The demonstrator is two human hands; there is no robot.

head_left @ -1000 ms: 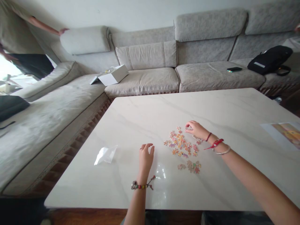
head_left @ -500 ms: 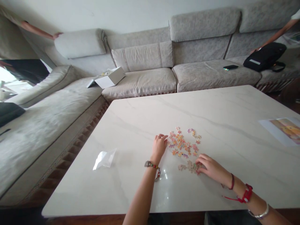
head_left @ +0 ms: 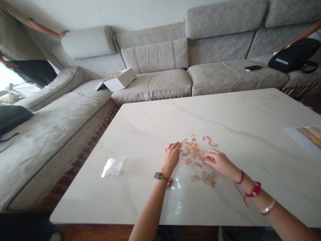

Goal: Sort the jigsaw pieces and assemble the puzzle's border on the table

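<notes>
jigsaw pieces [head_left: 192, 153] between left hand [head_left: 172, 156] and right hand [head_left: 218, 163], white box [head_left: 120, 80] on sofa [head_left: 151, 85]

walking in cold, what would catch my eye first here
The scattered pile of small multicoloured jigsaw puzzle pieces stands out first, on the large white marble-veined table, with the left hand and right hand at its edges. Near the table's right edge lies a printed picture sheet in yellow-orange tones, and behind the table runs a long grey-beige fabric sectional sofa.
</notes>
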